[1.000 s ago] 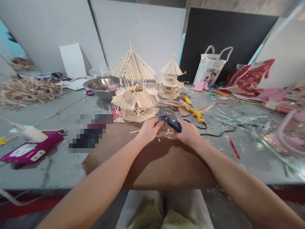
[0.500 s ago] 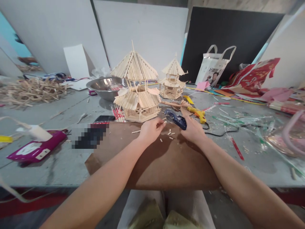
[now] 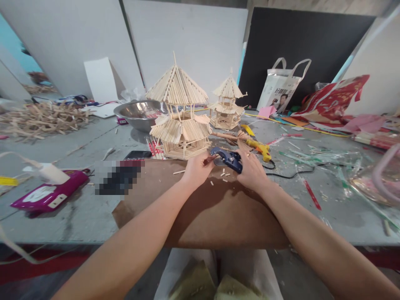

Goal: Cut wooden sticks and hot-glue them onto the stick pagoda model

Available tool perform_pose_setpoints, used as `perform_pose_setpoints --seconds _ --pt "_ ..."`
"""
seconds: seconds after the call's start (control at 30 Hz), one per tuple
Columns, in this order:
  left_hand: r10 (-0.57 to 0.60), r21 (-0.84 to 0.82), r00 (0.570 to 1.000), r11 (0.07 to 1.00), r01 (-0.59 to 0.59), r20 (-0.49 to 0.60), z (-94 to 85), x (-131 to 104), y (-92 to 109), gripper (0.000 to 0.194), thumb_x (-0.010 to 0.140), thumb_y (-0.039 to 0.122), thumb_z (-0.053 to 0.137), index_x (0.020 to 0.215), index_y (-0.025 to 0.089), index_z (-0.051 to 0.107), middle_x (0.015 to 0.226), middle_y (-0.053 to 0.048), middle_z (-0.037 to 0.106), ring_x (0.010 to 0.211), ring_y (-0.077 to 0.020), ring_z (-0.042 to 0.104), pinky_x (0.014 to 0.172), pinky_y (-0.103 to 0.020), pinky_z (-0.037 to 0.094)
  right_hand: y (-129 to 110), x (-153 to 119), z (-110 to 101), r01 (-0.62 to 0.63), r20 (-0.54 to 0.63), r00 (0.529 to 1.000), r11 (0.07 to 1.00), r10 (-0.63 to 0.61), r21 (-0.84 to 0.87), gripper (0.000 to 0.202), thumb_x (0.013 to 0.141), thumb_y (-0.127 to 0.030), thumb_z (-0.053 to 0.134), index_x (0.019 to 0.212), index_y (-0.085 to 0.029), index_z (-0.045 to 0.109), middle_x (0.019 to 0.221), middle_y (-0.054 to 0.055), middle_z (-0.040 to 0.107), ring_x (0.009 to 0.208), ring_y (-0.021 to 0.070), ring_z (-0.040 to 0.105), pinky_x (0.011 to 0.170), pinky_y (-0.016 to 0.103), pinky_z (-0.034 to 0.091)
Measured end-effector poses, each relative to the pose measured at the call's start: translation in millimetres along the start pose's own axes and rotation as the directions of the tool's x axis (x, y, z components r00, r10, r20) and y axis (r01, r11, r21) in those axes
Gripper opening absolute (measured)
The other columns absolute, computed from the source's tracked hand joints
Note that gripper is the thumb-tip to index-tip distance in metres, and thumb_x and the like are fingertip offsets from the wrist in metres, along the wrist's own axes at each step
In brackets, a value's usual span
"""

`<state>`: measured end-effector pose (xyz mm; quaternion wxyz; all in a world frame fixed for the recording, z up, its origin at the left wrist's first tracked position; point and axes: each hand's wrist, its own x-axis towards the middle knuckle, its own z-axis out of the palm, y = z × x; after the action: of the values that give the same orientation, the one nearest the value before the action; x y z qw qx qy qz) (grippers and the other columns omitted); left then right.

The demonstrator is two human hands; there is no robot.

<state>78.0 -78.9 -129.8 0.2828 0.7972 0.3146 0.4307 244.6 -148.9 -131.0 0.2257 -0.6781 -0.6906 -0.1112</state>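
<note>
White bag (image 3: 276, 92), back right: dark Chinese characters, only partly legible. Blue tool (image 3: 230, 160): above the brown sheet (image 3: 200, 208), well inside the desk (image 3: 328, 225)'s front edge; my right fingers (image 3: 245, 162) clamped on it, my left (image 3: 197, 168) pinched together at its tip.

A dark-blue hand tool (image 3: 230, 161) with shiny metal spots lies slantwise against the right fingers (image 3: 245, 155), its curved head tipped away toward the left fingers (image 3: 206, 159), just beside their tips. What sits at that head is too small to tell.
</note>
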Motion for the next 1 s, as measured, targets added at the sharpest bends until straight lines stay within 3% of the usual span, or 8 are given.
perform_pose_setpoints --seconds 0.1,0.2,0.3,0.43,0.5,0.8,1.0 --pt "-0.018 0.043 1.000 0.999 0.017 0.024 -2.2 0.1 1.9 0.015 0.069 0.025 0.052 0.074 0.013 0.060 0.063 0.000 0.057 0.058 -0.0096 0.049 0.055 -0.021 0.037 -0.8 0.4 -3.1 -0.003 -0.124 0.992 0.998 -0.005 -0.058 0.060 0.060 -0.022 0.052 0.117 -0.010 0.036 0.110 0.017 0.047 0.103 0.0292 0.039 0.087 0.041 0.029" --pt "-0.084 0.198 0.996 0.977 0.075 0.040 -5.6 0.7 4.5 0.017 0.071 0.029 0.052 0.073 0.015 0.061 0.062 0.000 0.058 0.057 -0.0106 0.049 0.055 -0.022 0.036 4.3 0.4 -3.2 -0.069 -0.201 0.979 0.986 0.038 -0.154 0.063 0.065 -0.019 0.050 0.124 -0.007 0.029 0.113 0.019 0.044 0.106 0.0315 0.035 0.090 0.048 0.022" --pt "-0.151 0.323 0.988 0.937 0.132 0.036 -7.8 1.3 5.0 0.019 0.072 0.032 0.051 0.071 0.017 0.062 0.062 -0.001 0.060 0.056 -0.0118 0.050 0.054 -0.023 0.035 14.5 0.2 0.7 -0.124 -0.175 0.981 0.963 0.083 -0.238 0.058 0.069 -0.011 0.044 0.125 -0.008 0.029 0.111 0.021 0.046 0.105 0.0331 0.036 0.088 0.055 0.018" --pt "-0.148 0.377 0.988 0.918 0.121 0.045 -7.5 1.3 2.9 0.019 0.072 0.032 0.050 0.072 0.018 0.062 0.065 -0.002 0.061 0.057 -0.0127 0.051 0.054 -0.024 0.035 22.7 1.4 5.2 -0.075 -0.095 0.994 0.956 0.049 -0.284 0.050 0.071 -0.005 0.039 0.120 -0.017 0.040 0.103 0.018 0.052 0.102 0.0319 0.040 0.086 0.059 0.019" --pt "-0.148 0.392 0.987 0.913 0.112 0.062 -6.7 1.2 1.9 0.018 0.072 0.032 0.050 0.071 0.018 0.062 0.063 -0.002 0.061 0.057 -0.0130 0.051 0.054 -0.024 0.035 22.4 3.0 4.9 -0.069 -0.124 0.992 0.961 0.037 -0.267 0.052 0.072 -0.003 0.039 0.121 -0.022 0.040 0.104 0.016 0.052 0.103 0.0307 0.039 0.087 0.059 0.018" --pt "-0.175 0.388 0.977 0.914 0.116 0.119 -4.3 0.5 -1.9 0.017 0.071 0.032 0.051 0.071 0.018 0.061 0.063 -0.002 0.061 0.058 -0.0134 0.052 0.055 -0.025 0.035 20.1 6.6 2.6 -0.094 -0.168 0.985 0.939 0.040 -0.330 0.054 0.074 -0.002 0.036 0.121 -0.028 0.039 0.102 0.013 0.052 0.103 0.0284 0.037 0.087 0.057 0.019" --pt "-0.167 0.323 0.979 0.938 0.123 0.114 -4.7 0.8 -0.3 0.020 0.071 0.033 0.051 0.072 0.017 0.062 0.064 -0.002 0.061 0.058 -0.0123 0.051 0.055 -0.024 0.036 23.8 6.3 2.5 -0.093 -0.136 0.989 0.945 0.053 -0.315 0.056 0.069 -0.007 0.045 0.122 -0.023 0.040 0.102 0.013 0.052 0.102 0.0292 0.039 0.088 0.054 0.017"
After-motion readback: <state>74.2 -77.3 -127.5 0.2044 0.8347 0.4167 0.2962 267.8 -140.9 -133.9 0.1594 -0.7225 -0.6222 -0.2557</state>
